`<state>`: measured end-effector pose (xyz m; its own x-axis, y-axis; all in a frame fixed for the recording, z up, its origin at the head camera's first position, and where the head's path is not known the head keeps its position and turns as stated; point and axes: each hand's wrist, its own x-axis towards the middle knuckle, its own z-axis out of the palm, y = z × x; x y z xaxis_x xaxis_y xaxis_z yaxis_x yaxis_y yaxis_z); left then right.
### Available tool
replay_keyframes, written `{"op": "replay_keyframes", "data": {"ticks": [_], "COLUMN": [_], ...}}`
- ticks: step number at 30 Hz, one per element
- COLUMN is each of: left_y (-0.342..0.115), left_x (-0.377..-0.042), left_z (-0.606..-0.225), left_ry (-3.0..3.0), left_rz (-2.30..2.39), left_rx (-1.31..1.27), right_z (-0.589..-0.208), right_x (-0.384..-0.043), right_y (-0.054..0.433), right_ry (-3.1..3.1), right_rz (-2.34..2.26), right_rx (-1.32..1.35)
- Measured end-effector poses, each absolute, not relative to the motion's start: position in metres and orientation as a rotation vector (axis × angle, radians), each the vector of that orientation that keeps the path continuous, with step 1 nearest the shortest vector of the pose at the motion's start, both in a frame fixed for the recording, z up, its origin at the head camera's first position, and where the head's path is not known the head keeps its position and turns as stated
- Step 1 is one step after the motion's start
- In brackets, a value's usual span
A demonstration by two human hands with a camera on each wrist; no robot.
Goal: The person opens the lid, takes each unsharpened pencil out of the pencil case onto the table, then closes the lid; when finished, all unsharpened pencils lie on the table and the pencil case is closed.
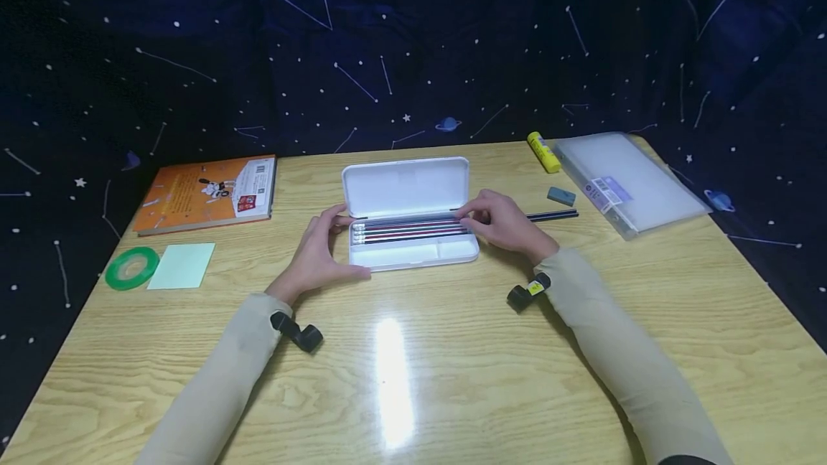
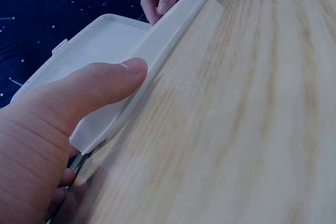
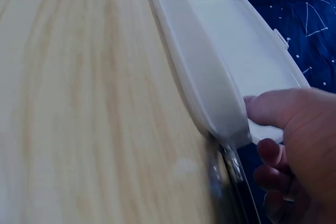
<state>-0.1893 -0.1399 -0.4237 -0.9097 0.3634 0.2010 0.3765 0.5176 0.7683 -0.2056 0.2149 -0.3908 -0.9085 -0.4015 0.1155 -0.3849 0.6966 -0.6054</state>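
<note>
A white pencil case [image 1: 394, 257] lies with its lid [image 1: 405, 189] raised, a row of several pencils [image 1: 413, 229] in its rear compartment. My left hand [image 1: 316, 253] holds the case's left end, thumb along the front edge and fingers at the rear corner. In the left wrist view the thumb [image 2: 118, 80] rests on the front wall. My right hand [image 1: 504, 224] reaches over the right end, thumb and forefinger pinching at the pencils' ends; the pinched part is hidden. Dark pencils [image 1: 552, 215] lie on the table to the right of this hand.
An orange book [image 1: 187, 196], green tape roll [image 1: 132, 268] and pale green sticky notes [image 1: 182, 266] lie left. On the right are a yellow glue stick [image 1: 543, 152], a blue-grey eraser [image 1: 561, 196] and a clear plastic folder [image 1: 639, 178]. A starry dark cloth [image 1: 413, 49] hangs behind the table.
</note>
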Motion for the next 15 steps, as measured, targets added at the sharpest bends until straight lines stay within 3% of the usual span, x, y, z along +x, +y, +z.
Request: {"op": "replay_keyframes", "data": {"ticks": [15], "left_y": [-0.141], "left_x": [-0.191], "left_z": [-0.425], "left_ry": [-2.724], "left_rz": [-1.385], "left_rx": [-0.664], "right_z": [-0.389], "right_x": [-0.209], "right_y": [0.194], "right_ry": [2.947], "right_rz": [-0.781], "right_rx": [-0.66]}}
